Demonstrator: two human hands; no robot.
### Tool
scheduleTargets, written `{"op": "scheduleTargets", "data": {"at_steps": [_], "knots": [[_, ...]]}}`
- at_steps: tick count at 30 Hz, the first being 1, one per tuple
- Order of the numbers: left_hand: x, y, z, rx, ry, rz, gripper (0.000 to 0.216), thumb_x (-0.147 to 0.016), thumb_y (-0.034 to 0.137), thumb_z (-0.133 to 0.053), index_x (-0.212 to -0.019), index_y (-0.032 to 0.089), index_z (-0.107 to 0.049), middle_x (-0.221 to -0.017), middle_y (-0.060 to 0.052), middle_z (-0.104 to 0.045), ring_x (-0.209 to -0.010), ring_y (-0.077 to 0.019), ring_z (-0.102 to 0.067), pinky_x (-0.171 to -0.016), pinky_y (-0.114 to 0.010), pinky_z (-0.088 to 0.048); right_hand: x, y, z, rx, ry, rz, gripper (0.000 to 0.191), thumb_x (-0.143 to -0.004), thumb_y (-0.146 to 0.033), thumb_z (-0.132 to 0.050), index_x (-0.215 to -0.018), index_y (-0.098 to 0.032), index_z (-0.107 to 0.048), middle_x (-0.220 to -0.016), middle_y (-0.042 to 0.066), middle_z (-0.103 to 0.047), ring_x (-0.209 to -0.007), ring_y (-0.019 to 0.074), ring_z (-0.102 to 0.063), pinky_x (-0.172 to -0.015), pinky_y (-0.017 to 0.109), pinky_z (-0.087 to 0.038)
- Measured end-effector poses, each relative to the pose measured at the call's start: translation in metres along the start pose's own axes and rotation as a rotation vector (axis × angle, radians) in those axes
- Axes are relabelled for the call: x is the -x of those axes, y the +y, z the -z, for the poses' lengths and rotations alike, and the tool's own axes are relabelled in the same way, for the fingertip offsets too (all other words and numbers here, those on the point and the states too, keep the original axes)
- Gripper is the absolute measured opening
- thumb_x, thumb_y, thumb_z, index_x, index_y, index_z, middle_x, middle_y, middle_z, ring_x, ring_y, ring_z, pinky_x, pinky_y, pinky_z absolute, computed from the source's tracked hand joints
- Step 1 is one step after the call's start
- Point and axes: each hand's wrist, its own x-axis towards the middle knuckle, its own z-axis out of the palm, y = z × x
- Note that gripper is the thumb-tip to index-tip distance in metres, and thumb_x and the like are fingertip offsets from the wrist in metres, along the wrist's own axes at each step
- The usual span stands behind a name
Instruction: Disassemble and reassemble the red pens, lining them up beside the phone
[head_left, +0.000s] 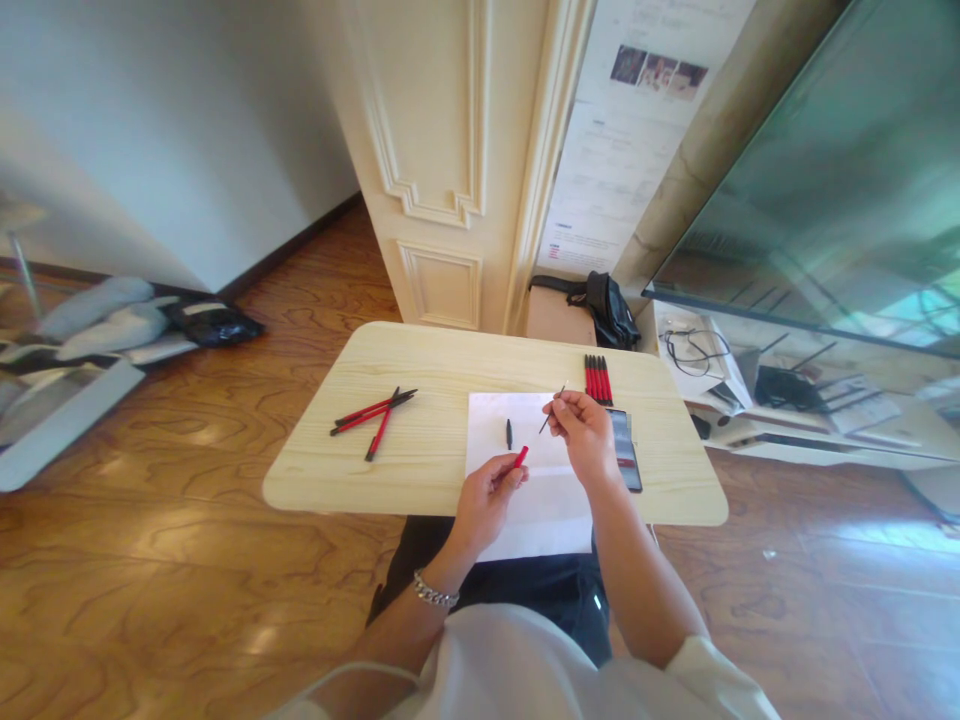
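pale wood-grain tabletop (420, 360), rounded at the corners, across the middle of the view. white paper sheet (540, 525), right of centre, hanging over the near edge. past the far edge, toward the far right corner, a black bag (613, 312); cannot tell the contents. beyond the right edge, a white box (675, 318) with a dark cable (694, 352) looped over its top.

above the sheet, toward the near edge, the left hand (486, 497), thumb and fingers pinching. above the sheet's right edge, the right hand (581, 430), fingertips also pinching. just beside the sheet, toward the near right corner, a dark-framed phone (628, 455), partly behind the right hand and wrist. near the far edge, right of the sheet, a neat row of red-and-black pens (598, 380). toward the left edge, three loose pens (381, 430), crossing.

in the left hand's pinch, a tilted red pen barrel (520, 457), like a small tube; cannot tell the contents. in the right hand's pinch, a thin dark refill (545, 422), slanted, apart from the barrel. on the sheet, between its left edge and the refill, a short black pen part (509, 434).
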Motion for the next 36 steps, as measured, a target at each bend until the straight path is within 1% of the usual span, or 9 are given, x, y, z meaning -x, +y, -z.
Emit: {"op": "scheduleTargets", "data": {"at_steps": [3, 12, 18, 23, 26, 28, 31, 34, 36], "knots": [[0.000, 0.003, -0.001, -0.027, -0.005, -0.004, 0.036, -0.080, 0.042, -0.059, -0.105, 0.016, -0.064, -0.092, -0.009, -0.070, -0.083, -0.0190, -0.067, -0.080, -0.033, -0.052, 0.006, -0.005, -0.005, -0.018, 0.000, 0.006, 0.020, -0.077, -0.033, -0.065, -0.087, -0.018, -0.056, -0.076, 0.003, -0.066, -0.056, 0.0092, -0.052, -0.051, 0.023, -0.041], [0.001, 0.005, 0.001, -0.025, -0.016, -0.009, 0.036, -0.081, 0.041, -0.059, -0.107, 0.015, -0.063, -0.093, -0.009, -0.070, -0.083, -0.0190, -0.066, -0.080, -0.033, -0.052, 0.016, 0.010, -0.012, 0.114, -0.042, -0.035, 0.022, -0.076, -0.038, -0.063, -0.085, -0.019, -0.057, -0.076, 0.004, -0.067, -0.057, 0.0108, -0.054, -0.052, 0.024, -0.041], [0.000, 0.006, 0.000, 0.022, -0.006, 0.023, 0.038, -0.080, 0.042, -0.060, -0.106, 0.015, -0.064, -0.090, -0.009, -0.070, -0.080, -0.0192, -0.067, -0.076, -0.033, -0.052, 0.028, 0.018, -0.008, 0.321, -0.171, -0.089, 0.023, -0.081, -0.038, -0.056, -0.087, -0.017, -0.062, -0.085, 0.007, -0.070, -0.073, 0.0156, -0.061, -0.064, 0.027, -0.045], [0.001, -0.001, 0.002, 0.032, -0.032, 0.043, 0.036, -0.080, 0.040, -0.060, -0.105, 0.014, -0.063, -0.088, -0.010, -0.070, -0.078, -0.0189, -0.067, -0.074, -0.032, -0.052, 0.033, 0.033, -0.002, 0.427, -0.164, -0.075, 0.025, -0.083, -0.039, -0.054, -0.087, -0.017, -0.065, -0.088, 0.006, -0.069, -0.077, 0.0158, -0.061, -0.069, 0.027, -0.045], [0.002, -0.005, 0.003, 0.053, -0.030, 0.046, 0.036, -0.080, 0.039, -0.061, -0.105, 0.013, -0.062, -0.090, -0.010, -0.069, -0.079, -0.0190, -0.067, -0.074, -0.032, -0.052, 0.035, 0.039, 0.001, 0.460, -0.145, -0.080, 0.025, -0.080, -0.040, -0.058, -0.083, -0.017, -0.064, -0.081, 0.005, -0.068, -0.074, 0.0150, -0.059, -0.069, 0.027, -0.045], [0.003, -0.004, 0.005, 0.066, -0.028, 0.047, 0.035, -0.080, 0.038, -0.061, -0.105, 0.013, -0.062, -0.091, -0.010, -0.069, -0.080, -0.0193, -0.067, -0.076, -0.033, -0.052, 0.034, 0.040, 0.001, 0.453, -0.190, -0.094, 0.026, -0.079, -0.042, -0.059, -0.084, -0.017, -0.065, -0.079, 0.004, -0.067, -0.072, 0.0148, -0.058, -0.068, 0.026, -0.045], [0.003, -0.001, 0.010, 0.081, -0.014, 0.052, 0.037, -0.080, 0.039, -0.062, -0.106, 0.013, -0.061, -0.092, -0.011, -0.069, -0.081, -0.0199, -0.067, -0.076, -0.033, -0.052, 0.025, 0.040, 0.002, 0.465, -0.245, -0.110, 0.031, -0.083, -0.044, -0.053, -0.092, -0.016, -0.065, -0.084, 0.005, -0.067, -0.073, 0.0153, -0.059, -0.064, 0.026, -0.045], [0.002, 0.000, 0.016, 0.095, 0.040, 0.058, 0.039, -0.078, 0.041, -0.063, -0.105, 0.013, -0.060, -0.091, -0.010, -0.069, -0.080, -0.0203, -0.067, -0.075, -0.033, -0.052, 0.010, 0.045, 0.001, 0.694, -0.142, -0.073, 0.027, -0.083, -0.039, -0.052, -0.092, -0.018, -0.066, -0.087, 0.005, -0.068, -0.076, 0.0156, -0.059, -0.070, 0.027, -0.045], [0.000, 0.000, 0.020, 0.097, 0.072, 0.055, 0.039, -0.078, 0.042, -0.063, -0.105, 0.013, -0.060, -0.090, -0.010, -0.070, -0.080, -0.0205, -0.068, -0.075, -0.034, -0.053, 0.000, 0.050, -0.002, 0.892, -0.113, -0.044, 0.021, -0.081, -0.034, -0.054, -0.091, -0.021, -0.067, -0.089, 0.003, -0.068, -0.078, 0.0155, -0.059, -0.075, 0.028, -0.044]]}}
